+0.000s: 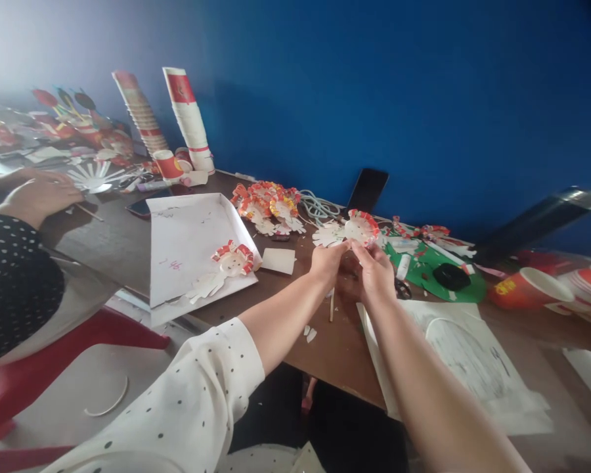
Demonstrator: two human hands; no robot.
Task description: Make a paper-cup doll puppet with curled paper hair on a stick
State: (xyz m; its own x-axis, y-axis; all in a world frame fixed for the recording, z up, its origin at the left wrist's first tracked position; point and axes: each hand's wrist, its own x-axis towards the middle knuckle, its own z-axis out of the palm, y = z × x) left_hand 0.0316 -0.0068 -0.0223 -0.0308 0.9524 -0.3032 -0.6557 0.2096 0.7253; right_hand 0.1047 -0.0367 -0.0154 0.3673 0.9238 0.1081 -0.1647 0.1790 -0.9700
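Note:
Both my hands meet over the far part of the brown table (347,355), holding up a paper-cup cutout (359,227) with a round white middle, red curled strips on one side and white petal-like strips on the other. My left hand (328,257) pinches its lower edge. My right hand (374,266) grips the same edge from the right, thumb and fingers pressed together. A similar cutout (233,264) with a drawn face lies on the white box lid (187,226) to the left. More red-fringed cutouts (268,205) are heaped behind.
A phone (368,190) leans against the blue wall. On the right are a green sheet (465,288) with scraps, a dark bottle (542,215), paper cups (532,288) and drawing paper (473,355). Stacked cups (190,125) stand at the back left. Another person's hand (42,190) works at left.

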